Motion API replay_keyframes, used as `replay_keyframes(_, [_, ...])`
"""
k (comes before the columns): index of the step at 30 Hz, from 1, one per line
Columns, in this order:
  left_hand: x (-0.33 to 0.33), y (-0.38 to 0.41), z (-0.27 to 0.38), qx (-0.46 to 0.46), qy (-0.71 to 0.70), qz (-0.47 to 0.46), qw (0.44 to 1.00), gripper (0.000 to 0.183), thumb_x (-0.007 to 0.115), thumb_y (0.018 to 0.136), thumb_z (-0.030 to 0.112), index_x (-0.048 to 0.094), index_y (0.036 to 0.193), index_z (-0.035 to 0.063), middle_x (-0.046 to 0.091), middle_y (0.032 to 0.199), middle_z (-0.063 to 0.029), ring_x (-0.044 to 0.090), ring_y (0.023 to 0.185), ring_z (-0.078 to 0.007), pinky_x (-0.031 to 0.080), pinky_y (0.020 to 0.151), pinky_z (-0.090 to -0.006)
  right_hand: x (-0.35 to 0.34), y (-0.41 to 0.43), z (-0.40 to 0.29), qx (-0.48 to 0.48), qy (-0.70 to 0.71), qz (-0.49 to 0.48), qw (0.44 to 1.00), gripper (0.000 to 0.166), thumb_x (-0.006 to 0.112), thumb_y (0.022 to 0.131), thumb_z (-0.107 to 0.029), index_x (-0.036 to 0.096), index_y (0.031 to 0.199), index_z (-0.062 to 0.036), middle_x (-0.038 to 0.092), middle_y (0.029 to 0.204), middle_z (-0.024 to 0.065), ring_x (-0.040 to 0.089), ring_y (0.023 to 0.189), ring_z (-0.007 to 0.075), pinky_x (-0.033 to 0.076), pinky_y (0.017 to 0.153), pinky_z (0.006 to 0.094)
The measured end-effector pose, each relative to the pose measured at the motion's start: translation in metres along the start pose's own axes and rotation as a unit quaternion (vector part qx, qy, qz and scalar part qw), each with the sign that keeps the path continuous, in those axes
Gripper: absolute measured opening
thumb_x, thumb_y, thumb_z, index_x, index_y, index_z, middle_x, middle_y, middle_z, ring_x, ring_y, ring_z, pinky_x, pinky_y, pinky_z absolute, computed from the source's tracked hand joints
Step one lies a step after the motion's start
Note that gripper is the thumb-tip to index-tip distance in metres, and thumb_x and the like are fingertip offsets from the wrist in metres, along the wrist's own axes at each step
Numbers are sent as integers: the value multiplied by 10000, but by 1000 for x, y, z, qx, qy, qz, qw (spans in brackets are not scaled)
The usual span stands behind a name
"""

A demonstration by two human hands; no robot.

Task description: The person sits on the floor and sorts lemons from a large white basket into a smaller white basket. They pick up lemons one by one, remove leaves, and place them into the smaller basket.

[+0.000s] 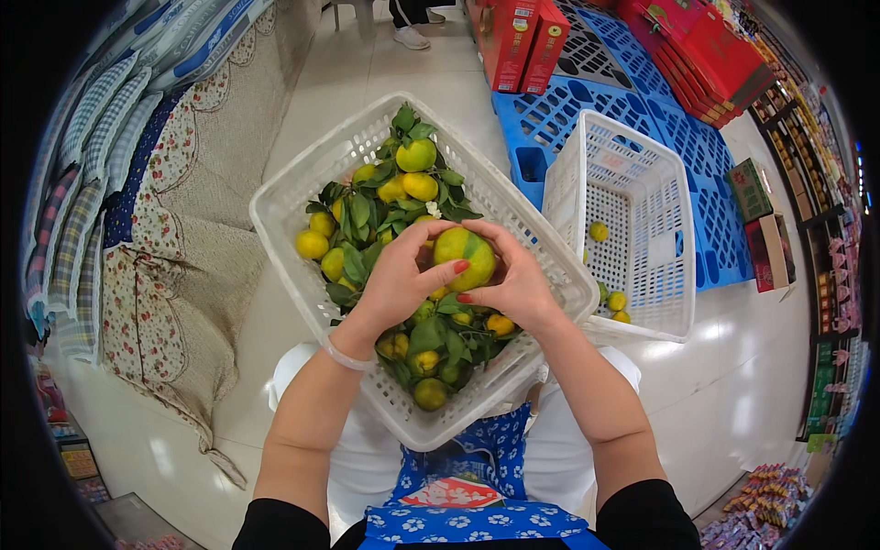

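Note:
Between both hands I hold a large yellow-green mandarin (462,260) above a white plastic crate (302,165). My left hand (399,278) cups its left side, with the thumb lying across the front. On the other side my right hand (519,282) wraps the fruit, its thumb near the bottom. Beneath them the crate is heaped with mandarins (416,155) and leafy green twigs (426,337). Part of the heap is hidden by my hands and forearms. The crate slants in front of my knees, close to my blue flowered apron (474,519).
A second white crate (636,206) with several small mandarins (599,231) stands at the right, against blue plastic pallets (550,117). Red gift boxes (512,48) stand on the pallets. A cloth-draped stand with pillows (96,103) is at the left. Another person's shoe (412,38) shows at the top.

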State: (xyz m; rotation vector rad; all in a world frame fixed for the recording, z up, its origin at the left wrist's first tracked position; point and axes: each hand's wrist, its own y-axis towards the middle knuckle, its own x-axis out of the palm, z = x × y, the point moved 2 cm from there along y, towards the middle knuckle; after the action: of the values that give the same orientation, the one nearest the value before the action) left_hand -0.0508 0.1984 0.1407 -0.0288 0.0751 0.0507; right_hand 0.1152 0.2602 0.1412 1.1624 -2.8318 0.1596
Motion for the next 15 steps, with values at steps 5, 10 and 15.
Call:
replay_keyframes(5, [3,-6,-8,93,-38,4,995,508,672,867,34,444,1321,24,539,1228,-69,572,1085,-152,502,896,-286,-1,-1,2,-7,6,27,1000,794,807,658,72,442,1351,-59,555,1254,73,582,1083,154,516,913,306])
replay_keyframes(10, [1,-6,-13,67,-61,-24,996,613,707,854,88,385,1374,47,478,1304,-66,526,1165,-160,497,950,-314,-4,-6,3,-26,-74,64,995,665,788,681,72,493,1264,-51,612,1200,84,597,1112,183,502,940,315])
replay_keyframes(15, [4,-5,-8,-98,-251,-78,960,757,763,815,151,319,1421,53,492,1303,-65,516,1187,-169,476,969,-311,-5,-8,-1,-204,-257,102,939,581,693,722,137,499,1238,-48,623,1188,121,604,1150,229,520,921,331])
